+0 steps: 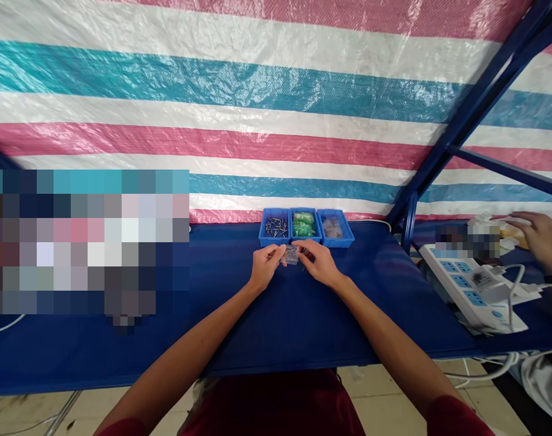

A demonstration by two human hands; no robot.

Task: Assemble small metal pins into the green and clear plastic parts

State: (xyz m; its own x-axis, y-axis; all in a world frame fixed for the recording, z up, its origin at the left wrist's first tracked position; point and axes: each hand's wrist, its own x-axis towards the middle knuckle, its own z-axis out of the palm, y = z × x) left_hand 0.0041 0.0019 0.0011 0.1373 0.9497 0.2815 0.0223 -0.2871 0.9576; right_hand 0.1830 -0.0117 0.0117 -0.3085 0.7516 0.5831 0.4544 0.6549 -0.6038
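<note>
Between my two hands, just above the blue table, is a small clear plastic bag (291,255). My left hand (264,265) pinches its left side between thumb and fingers. The fingers of my right hand (320,261) are closed at its right edge, with something small and dark by the fingertips that I cannot make out. Behind my hands three blue bins stand side by side. The left bin (261,235) has slim metal pieces (276,227) in it, the middle bin (307,240) green packets (304,225), and the right bin (344,242) small clear bags (333,228).
A white power strip (466,284) with plugged-in chargers and cables lies at the right. Another person's hand (539,239) is beyond it. Blue metal frame bars (434,151) rise at the right, before a striped tarp (258,79). The left part is pixelated.
</note>
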